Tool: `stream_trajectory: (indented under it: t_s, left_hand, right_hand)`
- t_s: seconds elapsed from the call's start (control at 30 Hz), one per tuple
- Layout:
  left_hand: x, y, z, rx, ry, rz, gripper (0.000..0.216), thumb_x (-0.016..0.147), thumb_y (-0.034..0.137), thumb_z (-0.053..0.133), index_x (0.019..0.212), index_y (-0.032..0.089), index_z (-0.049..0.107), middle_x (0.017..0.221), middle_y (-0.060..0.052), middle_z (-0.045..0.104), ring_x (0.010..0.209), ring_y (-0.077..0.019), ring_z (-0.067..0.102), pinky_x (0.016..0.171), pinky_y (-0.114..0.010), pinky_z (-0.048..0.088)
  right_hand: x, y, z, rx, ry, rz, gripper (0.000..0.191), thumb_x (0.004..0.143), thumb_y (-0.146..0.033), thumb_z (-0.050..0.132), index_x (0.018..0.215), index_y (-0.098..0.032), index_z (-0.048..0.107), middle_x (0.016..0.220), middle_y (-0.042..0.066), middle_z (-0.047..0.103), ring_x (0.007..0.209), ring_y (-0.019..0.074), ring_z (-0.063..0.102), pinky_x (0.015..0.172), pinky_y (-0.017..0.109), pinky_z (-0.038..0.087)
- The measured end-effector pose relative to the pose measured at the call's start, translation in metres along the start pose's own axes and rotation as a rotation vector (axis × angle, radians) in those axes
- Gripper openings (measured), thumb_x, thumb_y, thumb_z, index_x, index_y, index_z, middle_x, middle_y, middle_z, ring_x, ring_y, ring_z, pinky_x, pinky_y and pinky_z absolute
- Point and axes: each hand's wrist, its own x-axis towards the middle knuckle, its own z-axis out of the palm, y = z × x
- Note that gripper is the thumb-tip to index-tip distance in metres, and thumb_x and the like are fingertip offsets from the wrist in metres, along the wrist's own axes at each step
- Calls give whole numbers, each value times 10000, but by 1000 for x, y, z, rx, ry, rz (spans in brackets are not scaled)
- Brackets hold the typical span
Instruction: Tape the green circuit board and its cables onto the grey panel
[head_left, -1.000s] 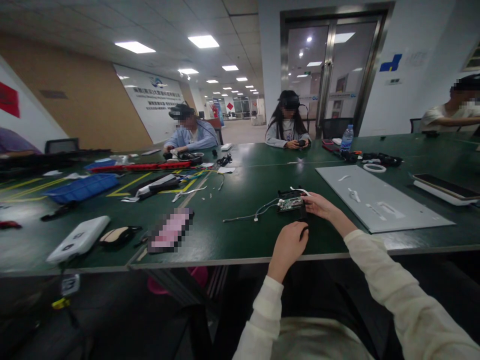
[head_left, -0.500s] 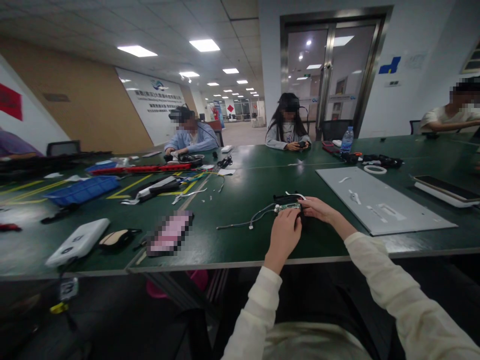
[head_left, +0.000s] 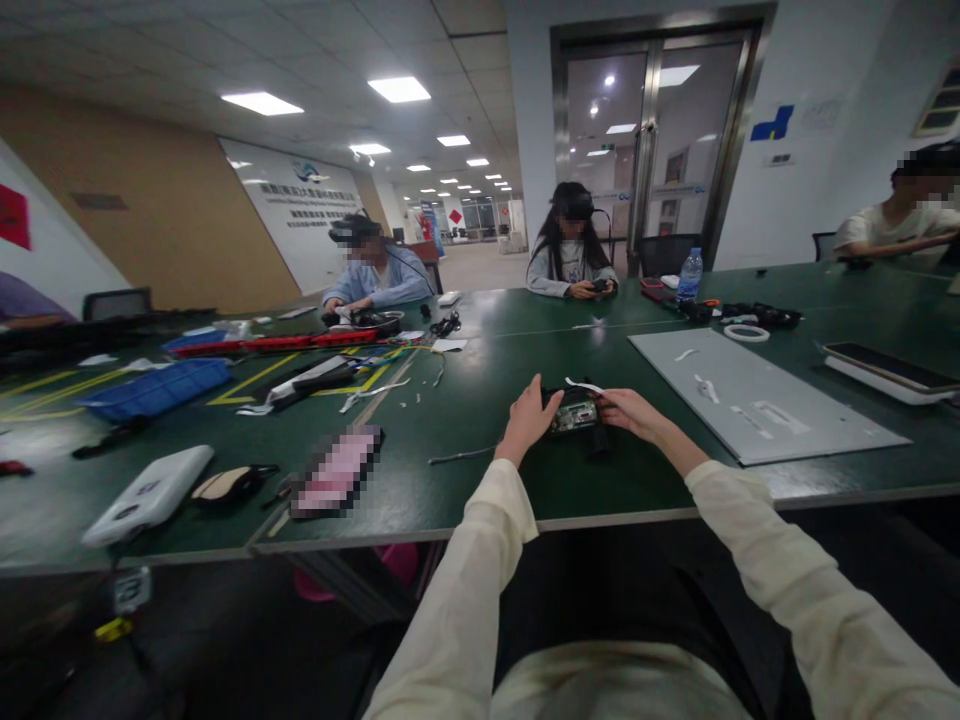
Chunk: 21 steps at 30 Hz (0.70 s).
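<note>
Circuit board (head_left: 574,417) at near side of surface (head_left: 450,505), right edge pinched by right hand (head_left: 636,414), left hand (head_left: 523,424) beside left edge, grip unclear; apparently handling step, next calling for steady support.

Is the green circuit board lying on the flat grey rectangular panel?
No, the green circuit board is between the left hand and right hand, apart from the panel.

Circuit board (head_left: 576,416) green; housing (head_left: 600,440) black; curved strip (head_left: 583,385) white. Person's 2 sleeves (head_left: 480,530) cream. Tabletop (head_left: 450,500) dark green, lines (head_left: 254,377) yellow. Panel (head_left: 832,415) pale grey; tray (head_left: 161,398) blue; ring (head_left: 746,340) white; long bar (head_left: 281,342) red.
</note>
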Motion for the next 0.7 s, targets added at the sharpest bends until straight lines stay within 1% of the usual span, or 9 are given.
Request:
stream_trajectory:
  t_s: [0.07, 0.17, 0.27, 0.33, 0.37, 0.47, 0.53, 0.7]
  left_hand:
    - [10, -5, 3, -44, -25, -104, 650, 917, 542, 355, 1416, 132, 283, 1288, -176, 554, 1176, -245, 536, 967, -351, 383]
    - [20, -10, 5, -39, -20, -195, 488, 926, 449, 399, 1315, 156, 424, 1135, -132, 650, 1038, -226, 614, 887, -324, 421]
    - [24, -12, 6, -16, 2, -192, 317, 914, 391, 431, 1082, 171, 585, 1017, -106, 682, 958, -223, 633, 838, -314, 433]
    - [23, -13, 7, -11, 10, -186, 258, 900, 370, 460, 951, 170, 616, 946, -98, 688, 911, -221, 637, 808, -304, 438]
    - [22, -13, 7, -13, 17, -184, 242, 899, 358, 464, 925, 170, 614, 924, -95, 688, 887, -214, 639, 792, -296, 441]
    - [17, -9, 6, -33, 55, -172, 243, 931, 337, 412, 958, 174, 589, 918, -83, 680, 839, -179, 636, 755, -262, 442]
    - [13, -6, 4, -44, 87, -159, 265, 954, 338, 360, 995, 180, 569, 926, -77, 674, 829, -165, 631, 746, -249, 439]
    - [4, 3, -4, -63, 186, -112, 279, 973, 341, 315, 1029, 191, 544, 884, -69, 672, 806, -173, 637, 727, -249, 434]
  right_hand:
    - [-2, -2, 2, 24, -24, -12, 120, 879, -181, 538, 902, -128, 643, 820, 80, 674, 699, 133, 653, 669, 245, 547]
    - [-4, -3, 4, 15, -55, -37, 131, 876, -185, 542, 925, -123, 646, 841, 83, 671, 711, 139, 657, 677, 251, 552]
    - [-5, -3, 6, -8, -59, -49, 151, 881, -206, 545, 950, -122, 649, 867, 87, 672, 719, 140, 659, 697, 260, 556]
    - [-5, -2, 5, -29, -55, -41, 163, 884, -223, 548, 950, -118, 654, 876, 90, 671, 722, 140, 660, 696, 259, 558]
    - [-4, -1, 4, -44, -52, -33, 169, 884, -231, 553, 950, -117, 657, 878, 90, 670, 719, 139, 660, 684, 254, 558]
    - [-5, 0, 2, -88, -28, -14, 183, 871, -265, 590, 944, -119, 673, 867, 88, 672, 700, 133, 655, 645, 231, 555]
    - [-5, 0, 2, -91, -12, -10, 195, 854, -289, 623, 929, -120, 684, 855, 90, 676, 699, 131, 652, 648, 224, 553]
    - [-9, -3, 2, -48, -6, 1, 211, 823, -319, 665, 886, -119, 692, 860, 102, 686, 714, 131, 648, 669, 224, 548]
